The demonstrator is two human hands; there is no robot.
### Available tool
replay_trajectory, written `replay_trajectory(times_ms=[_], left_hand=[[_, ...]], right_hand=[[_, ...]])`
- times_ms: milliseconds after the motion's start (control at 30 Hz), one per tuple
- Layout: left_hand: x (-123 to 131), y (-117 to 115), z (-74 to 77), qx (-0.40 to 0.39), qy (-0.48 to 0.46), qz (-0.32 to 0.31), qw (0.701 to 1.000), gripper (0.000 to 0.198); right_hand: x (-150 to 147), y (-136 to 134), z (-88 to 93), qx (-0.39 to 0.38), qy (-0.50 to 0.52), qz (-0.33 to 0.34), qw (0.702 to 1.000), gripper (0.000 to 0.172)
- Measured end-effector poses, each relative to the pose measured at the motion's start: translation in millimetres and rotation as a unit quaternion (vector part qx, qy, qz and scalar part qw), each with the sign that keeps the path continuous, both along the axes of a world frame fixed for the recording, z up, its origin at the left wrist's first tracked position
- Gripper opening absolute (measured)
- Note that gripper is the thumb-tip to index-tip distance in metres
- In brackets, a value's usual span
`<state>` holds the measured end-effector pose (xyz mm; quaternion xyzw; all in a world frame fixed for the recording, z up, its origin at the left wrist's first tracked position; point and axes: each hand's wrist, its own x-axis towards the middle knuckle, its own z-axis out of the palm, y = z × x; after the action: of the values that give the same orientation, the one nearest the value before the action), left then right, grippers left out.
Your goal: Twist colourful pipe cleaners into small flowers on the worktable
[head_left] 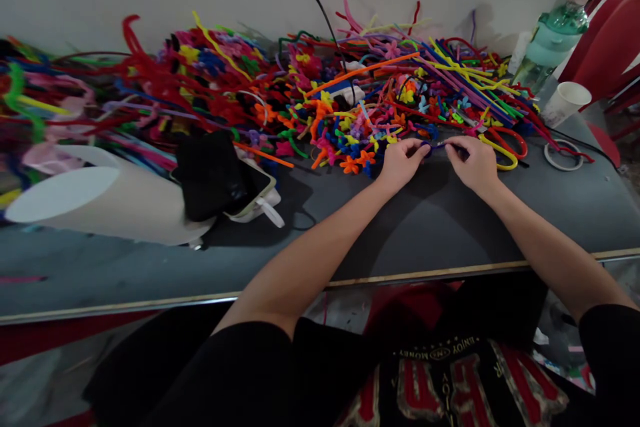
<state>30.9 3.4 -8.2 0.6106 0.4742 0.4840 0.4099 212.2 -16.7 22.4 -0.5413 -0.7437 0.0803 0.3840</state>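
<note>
Above the grey table, a short dark purple pipe cleaner [434, 145] stretches between my two hands. My left hand [404, 163] pinches its left end with thumb and index finger. On the other side, my right hand [474, 161] grips the right end, its fingers curled and partly hiding the piece. Just behind the hands spreads a heap of small pipe-cleaner flowers [350, 137] in orange, blue, pink and yellow. Close to my right hand lie scissors [506, 159] with yellow and red handles, their blades not visible.
Loose pipe cleaners [460, 80] pile along the wall. Rightward are a tape ring [548, 159], a paper cup [563, 103] and a green bottle [553, 43]. Leftward, a white cylinder [145, 203] lies beside a black object [213, 173] and a phone [263, 180]. A black cable [320, 7] hangs down.
</note>
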Motion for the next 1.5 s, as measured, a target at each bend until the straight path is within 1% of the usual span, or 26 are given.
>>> replay_trajectory(times_ms=[67,133,200,233,333,433,533,633,800,900,1067,1167,1233,1333,1433,1500], left_hand=[[0,1,0.0,-0.012,-0.029,-0.038,0.999,0.021],[1,-1,0.9,-0.008,-0.035,-0.075,0.997,0.02],[2,-3,1.8,0.011,-0.014,-0.098,0.995,0.019],[2,-4,2.3,0.022,0.001,-0.1,0.995,0.018],[2,-6,4.3,0.047,0.045,-0.096,0.993,0.016],[1,-8,7.3,0.059,0.073,-0.101,0.99,0.017],[1,-8,9.1,0.064,0.082,-0.098,0.99,0.017],[0,-8,7.9,0.067,0.074,-0.081,0.992,0.018],[1,-4,3.4,0.054,0.035,-0.045,0.997,0.021],[1,-3,2.7,0.042,0.022,-0.036,0.998,0.028],[1,-7,3.8,0.012,-0.003,-0.022,1.0,0.037],[0,-9,4.5,0.019,0.001,-0.026,0.999,0.039],[-1,-8,4.8,0.048,0.0,-0.029,0.998,0.042],[-5,-5,4.6,0.142,0.013,-0.041,0.989,0.043],[-11,-2,3.7,0.271,0.078,-0.074,0.957,0.035],[-15,-1,3.5,0.336,0.126,-0.089,0.929,0.033]], right_hand=[[5,3,1.1,0.01,0.025,-0.036,0.999,0.021],[8,7,1.2,0.014,0.064,-0.057,0.996,0.019],[9,9,0.5,0.006,0.101,-0.055,0.993,0.017],[8,9,0.0,-0.004,0.118,-0.049,0.992,0.016],[3,7,-1.5,-0.037,0.152,-0.016,0.988,0.015],[-3,2,-2.1,-0.054,0.145,0.031,0.987,0.014],[-7,-2,-1.9,-0.052,0.122,0.075,0.988,0.013],[-6,-2,-2.4,-0.035,0.109,0.104,0.988,0.015],[-4,0,-5.1,-0.007,0.094,0.111,0.989,0.018],[-3,0,-5.4,-0.003,0.089,0.117,0.989,0.018],[-4,-2,-2.1,-0.018,0.091,0.107,0.99,0.019],[-4,-1,-1.3,-0.048,0.137,0.095,0.985,0.019],[-4,1,-2.0,-0.094,0.196,0.089,0.972,0.019],[-3,7,-3.0,-0.218,0.271,0.112,0.931,0.02],[0,10,-0.9,-0.352,0.305,0.14,0.874,0.02],[2,10,2.3,-0.409,0.32,0.148,0.842,0.018]])
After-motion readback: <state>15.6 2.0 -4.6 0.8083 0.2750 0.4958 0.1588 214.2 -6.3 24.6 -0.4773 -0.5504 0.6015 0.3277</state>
